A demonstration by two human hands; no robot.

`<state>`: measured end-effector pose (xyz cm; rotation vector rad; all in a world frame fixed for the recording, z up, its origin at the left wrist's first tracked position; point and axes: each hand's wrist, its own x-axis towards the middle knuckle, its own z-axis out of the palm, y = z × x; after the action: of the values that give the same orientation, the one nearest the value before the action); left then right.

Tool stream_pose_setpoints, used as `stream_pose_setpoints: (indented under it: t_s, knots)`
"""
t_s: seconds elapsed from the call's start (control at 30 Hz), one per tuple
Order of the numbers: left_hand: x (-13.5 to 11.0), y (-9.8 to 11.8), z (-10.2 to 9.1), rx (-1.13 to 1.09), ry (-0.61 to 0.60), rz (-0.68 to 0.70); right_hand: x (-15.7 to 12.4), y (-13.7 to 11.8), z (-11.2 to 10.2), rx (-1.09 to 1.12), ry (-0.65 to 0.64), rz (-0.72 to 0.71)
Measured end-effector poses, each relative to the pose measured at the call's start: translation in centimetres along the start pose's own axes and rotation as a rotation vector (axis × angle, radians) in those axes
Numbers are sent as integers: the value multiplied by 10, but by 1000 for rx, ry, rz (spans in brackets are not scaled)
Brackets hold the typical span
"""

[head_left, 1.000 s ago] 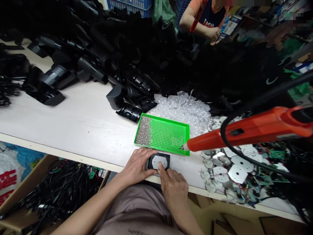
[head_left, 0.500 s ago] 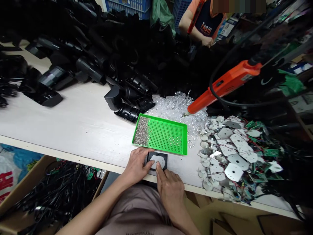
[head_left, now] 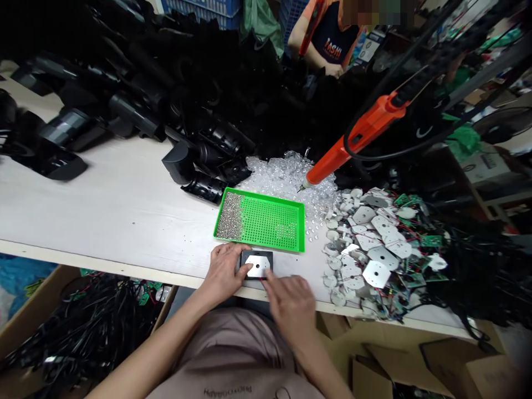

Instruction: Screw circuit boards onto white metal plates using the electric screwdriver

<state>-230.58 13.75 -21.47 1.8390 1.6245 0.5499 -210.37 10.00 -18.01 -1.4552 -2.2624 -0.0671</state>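
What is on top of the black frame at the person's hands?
A silver metal plate lies on the black frame. The left hand covers the frame's left edge, and the right hand is at its near edge. Whatever lies beneath the plate is hidden.

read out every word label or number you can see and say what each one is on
"FASHI" on a co-worker's dark shirt
"PHOTOGRAPH", upside down in this view and slightly blurred, on the person's own taupe shirt
No words, only a white swoosh-like mark, on a black item
Printed cards beyond the co-worker: too small to read
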Motion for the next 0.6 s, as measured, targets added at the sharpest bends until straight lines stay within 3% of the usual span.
stream_pose_setpoints:
  t_s: [0.07, 0.1, 0.17, 0.27, 0.33, 0.43, 0.5, 0.6]
  knots:
    - [-1, -1, 1, 5, 20, 15, 0, 28, -25, 47, 28, 130]
    - [-1, -2, 2, 9, 29, 22, 0, 41, -35, 36, -17, 214]
    - [-1, -2, 3, 14, 48, 33, -1, 58, -46, 2, -243, 360]
    - [-1, -2, 5, 11, 63, 42, -1, 57, -37, 23, -606, 435]
    - [-2, -2, 6, 10, 63, 45, 0, 48, -23, 84, -683, 428]
    - [-4, 0, 7, 8, 65, 44, 2, 40, -10, 214, -631, 464]
    - [-5, 1, 7, 3, 65, 40, 4, 40, -8, 284, -450, 494]
    - [-6, 3, 7, -2, 59, 32, 10, 36, -6, 445, -139, 419]
